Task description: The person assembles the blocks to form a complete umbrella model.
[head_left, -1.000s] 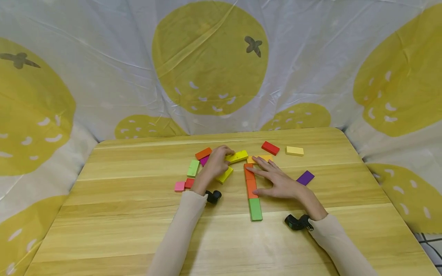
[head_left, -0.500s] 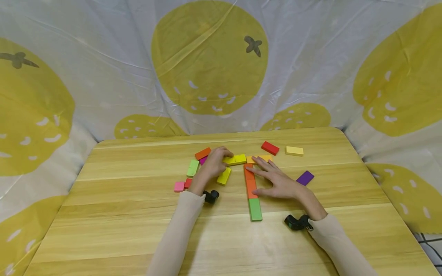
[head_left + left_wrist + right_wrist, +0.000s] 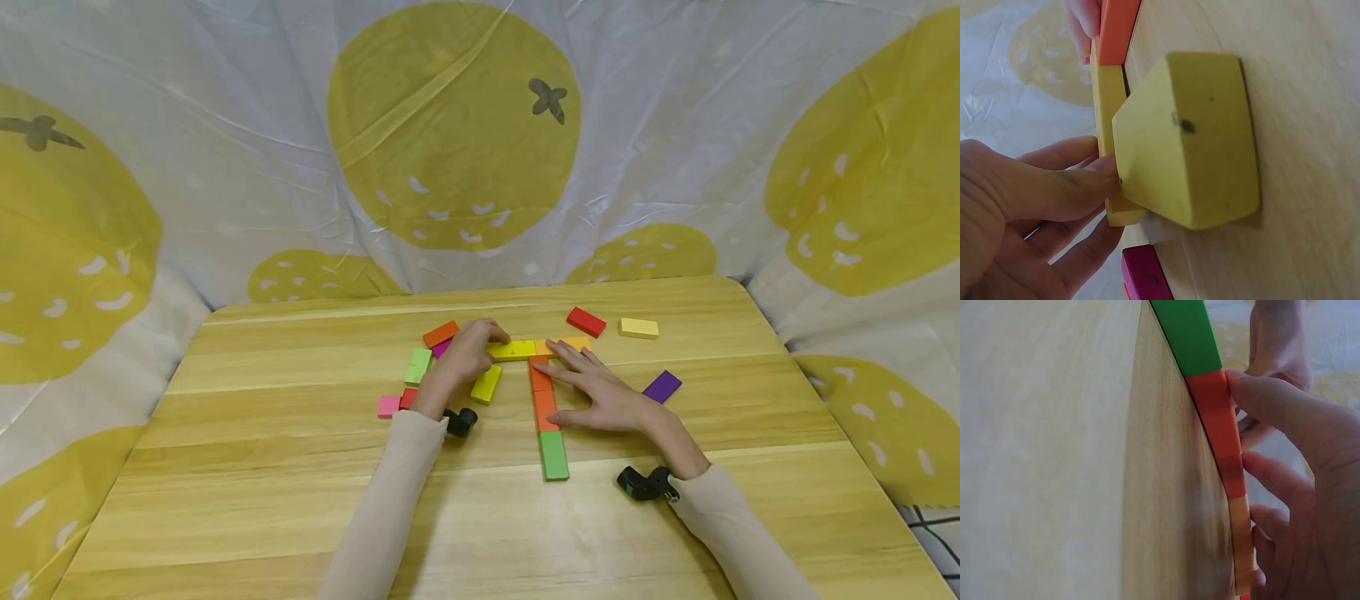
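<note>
My left hand (image 3: pixel 467 357) pinches a yellow block (image 3: pixel 513 350) between thumb and fingers, at its left end. The block lies flat, its right end against a light-orange block (image 3: pixel 542 347). Together they form a crosswise row. From below that row runs a column of two orange blocks (image 3: pixel 545 408) and a green block (image 3: pixel 554 457). My right hand (image 3: pixel 603 398) is spread, fingertips resting on the light-orange block and upper orange block, thumb at the lower orange one. A second yellow block (image 3: pixel 1204 137) looms large in the left wrist view, just beside my left thumb.
Left of my left hand lie orange (image 3: pixel 440 334), magenta (image 3: pixel 441 349), light-green (image 3: pixel 418 366), red (image 3: pixel 408 398) and pink (image 3: pixel 388 407) blocks. A red block (image 3: pixel 586 322) and a pale-yellow block (image 3: pixel 638 328) lie at the back right, with a purple block (image 3: pixel 662 387) beyond my right hand.
My left hand has swung the pinched yellow block's right end toward me, from a slant into line with the light-orange block. The second yellow block shifted slightly. My right hand stayed put.
</note>
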`<state>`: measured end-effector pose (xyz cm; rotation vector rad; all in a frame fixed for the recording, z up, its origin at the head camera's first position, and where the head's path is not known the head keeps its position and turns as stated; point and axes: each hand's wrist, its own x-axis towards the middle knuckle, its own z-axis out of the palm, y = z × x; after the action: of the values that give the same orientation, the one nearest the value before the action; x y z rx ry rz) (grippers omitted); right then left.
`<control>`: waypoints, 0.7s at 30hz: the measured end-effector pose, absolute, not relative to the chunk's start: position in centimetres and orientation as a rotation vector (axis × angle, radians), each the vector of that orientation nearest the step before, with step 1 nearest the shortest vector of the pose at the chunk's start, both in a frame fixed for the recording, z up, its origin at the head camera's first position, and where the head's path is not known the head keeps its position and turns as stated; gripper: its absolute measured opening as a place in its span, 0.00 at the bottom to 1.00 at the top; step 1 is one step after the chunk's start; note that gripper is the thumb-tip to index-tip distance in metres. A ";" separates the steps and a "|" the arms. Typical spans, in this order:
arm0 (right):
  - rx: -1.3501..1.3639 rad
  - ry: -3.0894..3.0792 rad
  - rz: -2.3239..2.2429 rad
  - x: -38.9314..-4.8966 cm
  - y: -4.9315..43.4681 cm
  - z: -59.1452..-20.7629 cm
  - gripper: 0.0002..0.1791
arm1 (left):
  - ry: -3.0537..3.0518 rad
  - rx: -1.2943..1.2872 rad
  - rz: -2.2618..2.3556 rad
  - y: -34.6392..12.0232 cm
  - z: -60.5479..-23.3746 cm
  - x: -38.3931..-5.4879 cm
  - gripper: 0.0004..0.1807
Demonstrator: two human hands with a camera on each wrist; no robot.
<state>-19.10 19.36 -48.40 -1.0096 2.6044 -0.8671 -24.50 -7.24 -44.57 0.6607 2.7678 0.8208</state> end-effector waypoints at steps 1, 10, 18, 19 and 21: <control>-1.006 2.604 -0.864 -19.1 19.4 -48.4 0.44 | 2.769 0.663 0.816 -7.2 -44.6 -24.5 0.20; -0.963 2.602 -0.851 -19.2 19.4 -48.5 0.44 | 2.759 0.646 0.799 -7.2 -44.5 -24.5 0.20; -0.959 2.598 -0.849 -19.1 19.4 -48.4 0.44 | 2.747 0.636 0.806 -7.2 -44.5 -24.4 0.21; -0.960 2.596 -0.851 -19.1 19.3 -48.4 0.44 | 2.746 0.627 0.813 -7.2 -44.5 -24.3 0.21; -0.959 2.592 -0.856 -19.1 19.3 -48.2 0.45 | 2.747 0.623 0.825 -7.1 -44.5 -24.1 0.21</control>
<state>-19.08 19.30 -48.24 -0.9594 2.5921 -0.8562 -24.11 -7.06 -44.49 0.6226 2.7467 0.8246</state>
